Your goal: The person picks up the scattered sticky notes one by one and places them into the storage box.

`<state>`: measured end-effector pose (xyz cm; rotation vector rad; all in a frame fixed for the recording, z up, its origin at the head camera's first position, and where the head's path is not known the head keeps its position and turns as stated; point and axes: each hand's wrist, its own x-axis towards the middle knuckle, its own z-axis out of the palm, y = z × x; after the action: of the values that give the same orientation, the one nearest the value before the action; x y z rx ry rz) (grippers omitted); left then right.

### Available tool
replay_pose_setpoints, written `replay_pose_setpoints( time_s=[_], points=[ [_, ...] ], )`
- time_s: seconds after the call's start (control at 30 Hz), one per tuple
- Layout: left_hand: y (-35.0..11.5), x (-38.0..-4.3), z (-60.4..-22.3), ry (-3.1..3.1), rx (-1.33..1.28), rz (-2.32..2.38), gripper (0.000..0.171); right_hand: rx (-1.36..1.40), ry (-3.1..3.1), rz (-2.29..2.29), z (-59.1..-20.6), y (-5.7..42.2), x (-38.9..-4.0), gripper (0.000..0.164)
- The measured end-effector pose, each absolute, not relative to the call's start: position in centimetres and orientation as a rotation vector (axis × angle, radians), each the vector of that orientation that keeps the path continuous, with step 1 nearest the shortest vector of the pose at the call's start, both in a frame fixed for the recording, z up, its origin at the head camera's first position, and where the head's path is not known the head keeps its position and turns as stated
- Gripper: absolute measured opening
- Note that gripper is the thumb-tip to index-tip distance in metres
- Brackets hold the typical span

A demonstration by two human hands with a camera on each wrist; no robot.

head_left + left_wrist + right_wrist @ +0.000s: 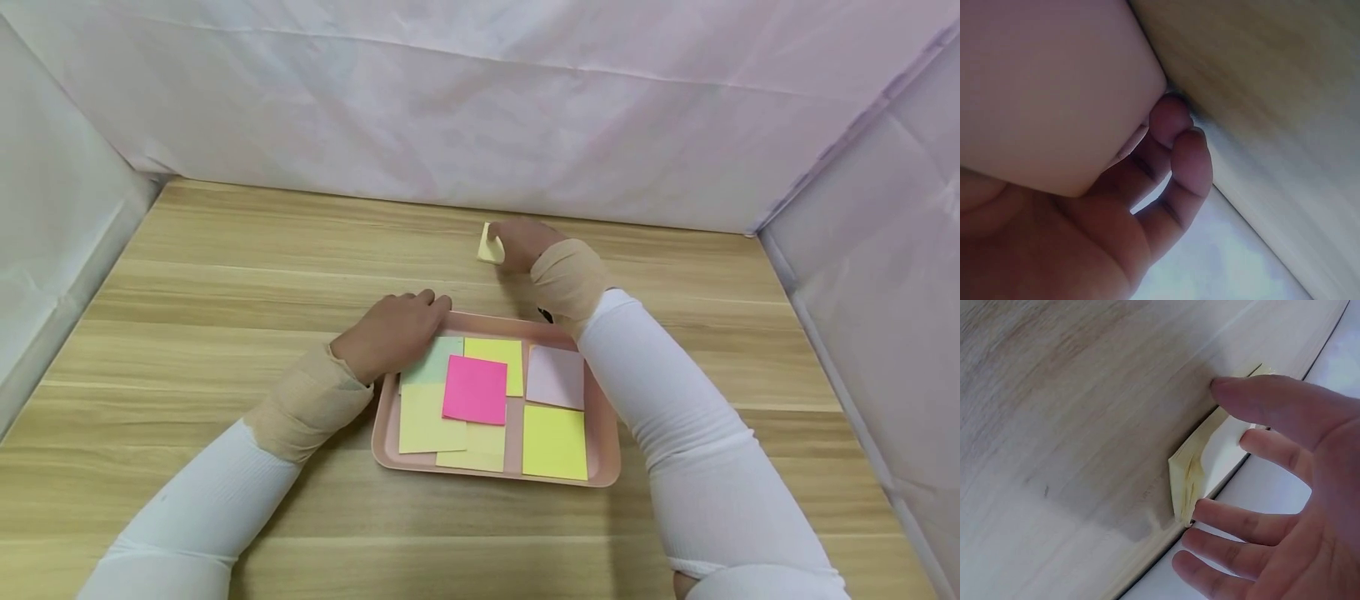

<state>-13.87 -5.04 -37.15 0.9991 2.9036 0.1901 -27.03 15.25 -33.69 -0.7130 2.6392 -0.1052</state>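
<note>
My right hand [525, 243] holds a small pale-yellow sticky-note pad [489, 248] beyond the tray, near the back of the table. Seen from the right wrist, the thumb lies on one side of the pad [1186, 464] and the fingers on the other; its sheets fan apart slightly. At its far left corner, my left hand [393, 335] grips the pink tray [382, 446]. The left wrist view shows curled fingertips against the tray's outer wall [1054, 94]. A bright pink note pad [476, 390] lies over green and yellow ones on the tray's left side.
On the tray's right side lie a pale lilac pad [555, 377] and a bright yellow pad [555, 443]. The wooden table [225, 317] meets a white cloth wall [420, 117] at the back, with similar walls at left and right.
</note>
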Motion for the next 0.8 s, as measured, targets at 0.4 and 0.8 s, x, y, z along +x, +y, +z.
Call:
replay_pose_setpoints(
  time_s=[0.4,0.8],
  points=[
    [-5.0,-14.0,-37.3,2.897,0.98,0.188,0.009,-0.715,2.655,-0.074,-34.1,15.8,-27.3,0.057],
    [-4.8,-14.0,-37.2,2.897,0.958,0.204,0.012,-0.805,2.638,-0.064,-34.5,16.5,-27.5,0.061]
  ],
)
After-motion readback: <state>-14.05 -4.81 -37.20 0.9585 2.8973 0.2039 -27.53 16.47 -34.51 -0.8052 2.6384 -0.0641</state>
